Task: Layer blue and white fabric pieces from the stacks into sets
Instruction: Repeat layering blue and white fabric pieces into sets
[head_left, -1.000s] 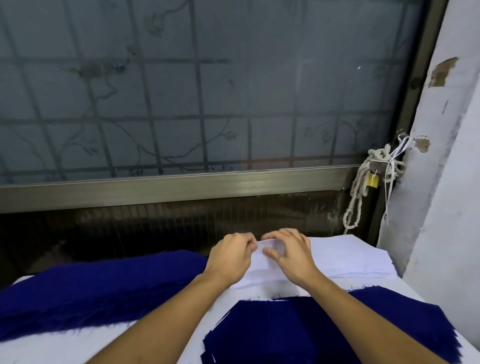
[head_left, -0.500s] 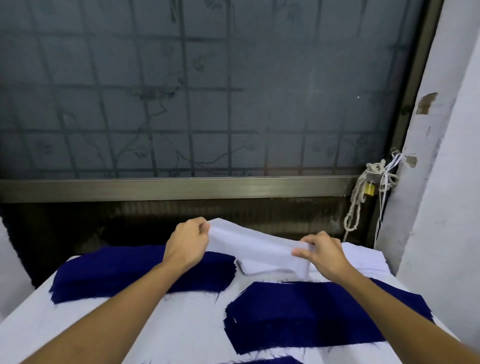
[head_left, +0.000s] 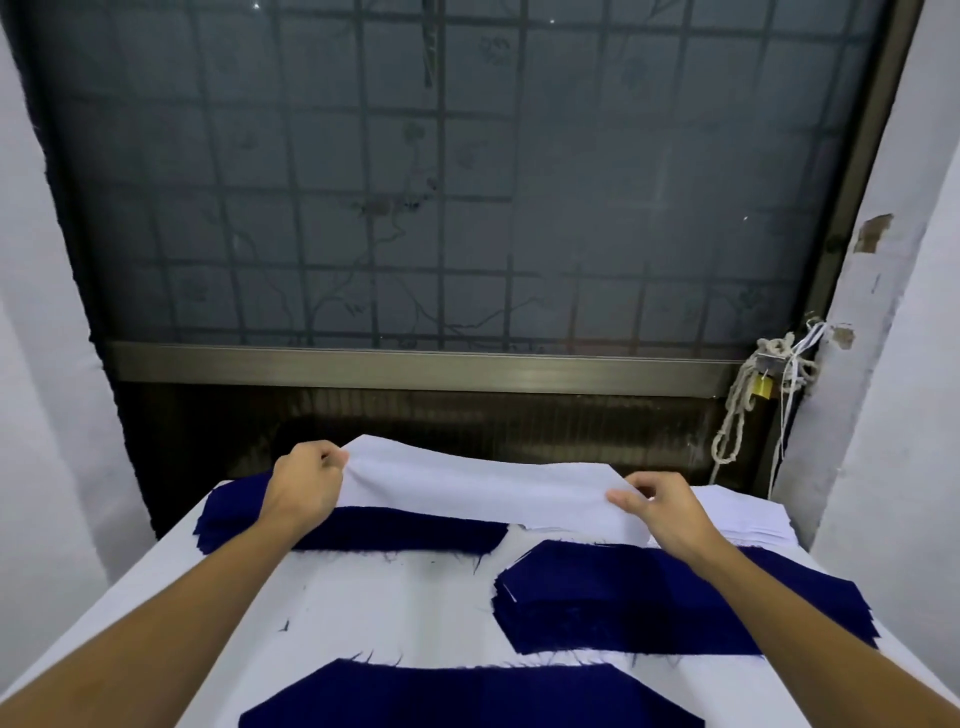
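Note:
A white fabric piece (head_left: 483, 486) is stretched in the air between my hands. My left hand (head_left: 306, 483) grips its left end and my right hand (head_left: 660, 506) pinches its right end. It hangs above the far left blue stack (head_left: 395, 527), partly covering it. The white stack (head_left: 737, 514) lies at the far right behind my right hand. A thick blue stack (head_left: 623, 603) sits on the right under my right forearm. Another blue piece (head_left: 441, 693) lies at the near edge.
The work table (head_left: 384, 608) is covered in white cloth with loose blue threads. Behind it stands a dark frosted window with a metal sill (head_left: 415, 364). A knotted rope with a padlock (head_left: 763, 384) hangs at the right by the white wall.
My hands took the white piece off the white stack, lifted it and spread apart, stretching it wide and carrying it leftward over the far blue stack. The camera tilted and pulled back.

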